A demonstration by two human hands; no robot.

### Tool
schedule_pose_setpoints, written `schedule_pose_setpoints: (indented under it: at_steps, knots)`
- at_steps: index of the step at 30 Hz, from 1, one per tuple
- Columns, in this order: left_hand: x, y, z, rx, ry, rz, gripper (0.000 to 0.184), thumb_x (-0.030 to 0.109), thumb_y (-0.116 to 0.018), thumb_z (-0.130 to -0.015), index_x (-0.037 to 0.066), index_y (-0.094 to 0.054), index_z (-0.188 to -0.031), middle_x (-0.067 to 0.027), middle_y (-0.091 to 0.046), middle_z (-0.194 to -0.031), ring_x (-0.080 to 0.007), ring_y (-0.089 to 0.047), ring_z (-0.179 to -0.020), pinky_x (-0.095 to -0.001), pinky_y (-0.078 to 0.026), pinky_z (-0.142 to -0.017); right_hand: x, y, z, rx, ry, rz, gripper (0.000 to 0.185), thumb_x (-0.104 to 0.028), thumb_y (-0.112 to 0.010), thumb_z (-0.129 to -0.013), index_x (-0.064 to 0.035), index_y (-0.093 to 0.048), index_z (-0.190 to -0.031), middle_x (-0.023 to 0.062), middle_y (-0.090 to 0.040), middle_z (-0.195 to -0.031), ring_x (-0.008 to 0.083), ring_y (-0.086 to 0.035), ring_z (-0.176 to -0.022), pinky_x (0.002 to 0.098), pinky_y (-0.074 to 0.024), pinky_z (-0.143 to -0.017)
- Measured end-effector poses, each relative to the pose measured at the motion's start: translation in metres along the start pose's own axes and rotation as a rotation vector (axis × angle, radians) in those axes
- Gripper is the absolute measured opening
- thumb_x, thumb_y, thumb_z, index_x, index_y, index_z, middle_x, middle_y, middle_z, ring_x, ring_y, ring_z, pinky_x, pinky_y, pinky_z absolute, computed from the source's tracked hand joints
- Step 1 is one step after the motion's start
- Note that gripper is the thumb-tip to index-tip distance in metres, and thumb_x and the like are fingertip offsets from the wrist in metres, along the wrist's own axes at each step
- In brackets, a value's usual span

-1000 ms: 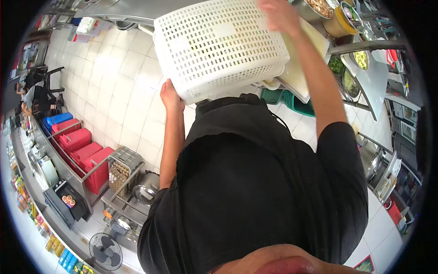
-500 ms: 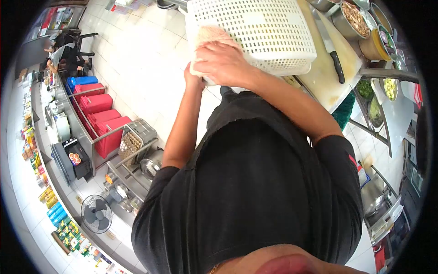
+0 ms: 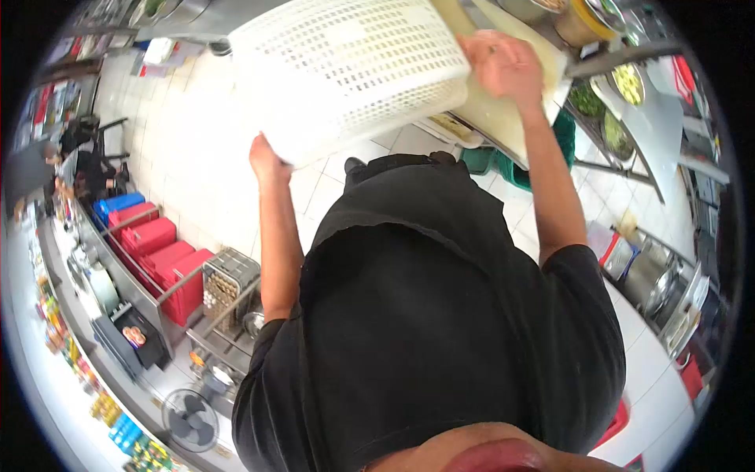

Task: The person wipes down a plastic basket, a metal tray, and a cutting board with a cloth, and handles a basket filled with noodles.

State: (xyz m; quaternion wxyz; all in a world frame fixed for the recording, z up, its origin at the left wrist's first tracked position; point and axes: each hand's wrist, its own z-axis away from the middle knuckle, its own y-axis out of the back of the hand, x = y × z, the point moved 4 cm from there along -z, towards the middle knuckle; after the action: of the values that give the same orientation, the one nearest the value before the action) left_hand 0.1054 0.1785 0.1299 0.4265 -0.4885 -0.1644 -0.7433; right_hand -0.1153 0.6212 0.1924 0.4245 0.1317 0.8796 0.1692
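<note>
A white perforated plastic basket (image 3: 370, 67) is tilted in front of me, its left part washed out by glare. My left hand (image 3: 270, 160) grips it at the lower left corner, the thumb showing and the other fingers hidden. My right hand (image 3: 510, 69) is at the basket's right end, over the pale cutting board (image 3: 495, 110). Its fingers are curled and blurred by motion. Something pinkish lies at the fingertips, and I cannot make out what it is.
Metal bowls and pots of food, including a bowl of pale chopped pieces (image 3: 627, 82), stand at the right. Green crates (image 3: 515, 169) sit under the board. Red bins (image 3: 149, 234), a crate of eggs (image 3: 224, 291) and a fan (image 3: 190, 421) line the left. A person (image 3: 98, 169) sits far left.
My right hand has left the basket's lower left, where it pressed a pinkish cloth, and moved right over the board. My left hand and the basket have shifted left. The knife no longer shows.
</note>
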Motion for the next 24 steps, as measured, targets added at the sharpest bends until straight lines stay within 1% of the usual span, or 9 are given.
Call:
schedule_pose_setpoints:
  at_steps: [1,4,8,10,12,14,17,22,24]
  knots:
    - [0.014,-0.006,0.007,0.032,-0.058,-0.024,0.036,0.022,-0.044,-0.1,-0.005,-0.056,-0.12,-0.0183,-0.065,-0.116,-0.0315,-0.065,-0.102,-0.0434,-0.056,-0.086,-0.006,-0.001,0.006,-0.031,0.085,0.184,0.02,-0.009,-0.061,-0.086,-0.0146,-0.072,-0.102,0.0082,-0.071,-0.109,0.0261,-0.065,-0.096,0.0338,-0.0524,-0.085]
    - [0.044,-0.012,0.012,-0.037,-0.094,-0.048,0.036,0.018,-0.045,-0.1,-0.007,-0.055,-0.124,-0.0194,-0.063,-0.121,-0.0317,-0.065,-0.105,-0.0446,-0.056,-0.088,0.036,-0.021,0.037,-0.121,-0.053,0.238,0.015,-0.01,-0.061,-0.083,-0.0156,-0.071,-0.093,0.0072,-0.068,-0.12,0.0261,-0.063,-0.104,0.0362,-0.0502,-0.09]
    - [0.083,-0.008,0.008,-0.086,-0.097,-0.034,0.035,0.017,-0.043,-0.102,-0.007,-0.055,-0.124,-0.0189,-0.063,-0.122,-0.031,-0.063,-0.109,-0.0442,-0.055,-0.091,0.039,-0.042,0.069,-0.398,0.097,0.325,0.02,0.002,-0.055,-0.079,-0.0082,-0.066,-0.092,0.0088,-0.061,-0.131,0.0325,-0.055,-0.122,0.0398,-0.0445,-0.098]
    - [0.112,-0.005,0.004,-0.047,-0.241,-0.071,0.034,0.018,-0.044,-0.102,-0.007,-0.055,-0.123,-0.0185,-0.063,-0.121,-0.0301,-0.063,-0.11,-0.0432,-0.054,-0.092,0.021,-0.034,0.081,-0.529,0.039,0.297,0.021,0.003,-0.053,-0.08,-0.0092,-0.066,-0.092,0.0083,-0.057,-0.137,0.0309,-0.051,-0.13,0.0396,-0.044,-0.099]
    - [0.135,-0.007,0.014,0.029,-0.393,-0.088,0.033,0.018,-0.045,-0.103,-0.006,-0.056,-0.122,-0.018,-0.064,-0.12,-0.029,-0.063,-0.11,-0.042,-0.054,-0.092,-0.014,0.014,0.075,-0.67,0.175,0.406,0.019,0.0,-0.054,-0.079,-0.0077,-0.066,-0.093,0.0087,-0.054,-0.139,0.03,-0.05,-0.13,0.0419,-0.0438,-0.099]
    - [0.159,-0.025,0.04,0.135,-0.542,-0.095,0.031,0.018,-0.047,-0.103,-0.005,-0.056,-0.121,-0.0173,-0.064,-0.119,-0.0278,-0.063,-0.109,-0.0408,-0.055,-0.091,-0.019,0.059,0.085,-0.744,0.072,0.478,0.014,-0.006,-0.058,-0.08,-0.0073,-0.068,-0.089,0.0092,-0.055,-0.139,0.0285,-0.054,-0.125,0.0453,-0.0452,-0.097]
    - [0.177,-0.041,0.064,0.07,-0.684,-0.103,0.027,0.016,-0.053,-0.101,-0.004,-0.057,-0.119,-0.0169,-0.065,-0.116,-0.0252,-0.064,-0.105,-0.0383,-0.055,-0.089,0.02,0.108,0.094,-1.297,-0.663,0.535,0.015,-0.012,-0.062,-0.079,-0.0065,-0.068,-0.091,0.0083,-0.068,-0.114,0.0253,-0.066,-0.106,0.0426,-0.0515,-0.082]
    - [0.177,-0.075,0.1,-0.003,-1.004,-0.29,0.019,0.014,-0.056,-0.101,-0.003,-0.061,-0.109,-0.0055,-0.065,-0.088,-0.0101,-0.059,-0.076,-0.0224,-0.049,-0.065,0.049,0.122,0.074,-0.492,-0.829,-0.204,0.016,-0.017,-0.06,-0.09,-0.0047,-0.066,-0.098,0.0049,-0.07,-0.097,0.0197,-0.068,-0.088,0.031,-0.0519,-0.073]
    - [0.173,-0.079,0.104,-0.023,-1.154,-0.733,0.016,0.012,-0.056,-0.1,-0.002,-0.063,-0.105,-0.0049,-0.064,-0.082,-0.0095,-0.056,-0.072,-0.0245,-0.048,-0.064,0.051,0.107,0.064,-0.136,-0.985,-0.529,0.019,-0.02,-0.057,-0.096,-0.0037,-0.065,-0.1,0.0046,-0.069,-0.1,0.0172,-0.067,-0.088,0.0284,-0.0525,-0.075]
